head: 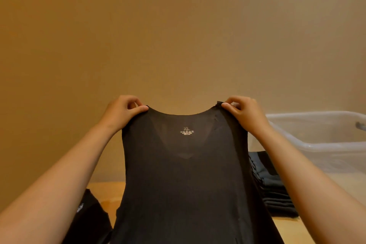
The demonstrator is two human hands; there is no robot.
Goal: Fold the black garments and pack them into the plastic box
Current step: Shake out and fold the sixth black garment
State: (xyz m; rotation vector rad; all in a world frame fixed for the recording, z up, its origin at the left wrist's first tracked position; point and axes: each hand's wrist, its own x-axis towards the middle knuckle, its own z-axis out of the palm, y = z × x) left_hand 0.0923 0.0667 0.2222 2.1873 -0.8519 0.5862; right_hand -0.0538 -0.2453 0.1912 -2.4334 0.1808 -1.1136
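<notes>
1. The person is holding a black sleeveless top (pixel 184 174) up in front of them, spread between both hands, with a plain tan wall (pixel 178 25) behind it.
2. The left hand (pixel 123 109) is pinching the top's left shoulder strap, with the thumb pressing the fabric against the curled fingers.
3. The right hand (pixel 242 111) is gripping the right strap the same way, with the cloth caught between the thumb and the bent forefinger.
4. The top is hanging from these two grips, and its scooped neckline is sagging between the hands. Its lower part is running out of view at the bottom, so I cannot tell whether the hem is touching anything.
5. A white printed size label (pixel 186 131) reading XL is showing just under the neckline. A V-shaped edge of the other layer is showing faintly through the thin fabric.
6. A stack of folded dark garments (pixel 273 188) is sitting on the wooden table (pixel 107 194) to the right, partly hidden behind the held top and the right forearm.
7. The clear plastic box (pixel 316 138) is standing just beyond that stack on the right, open at the top.
8. Another black garment (pixel 89 222) is lying loosely on the table at the lower left, beneath the left forearm, with a small white print on it.
</notes>
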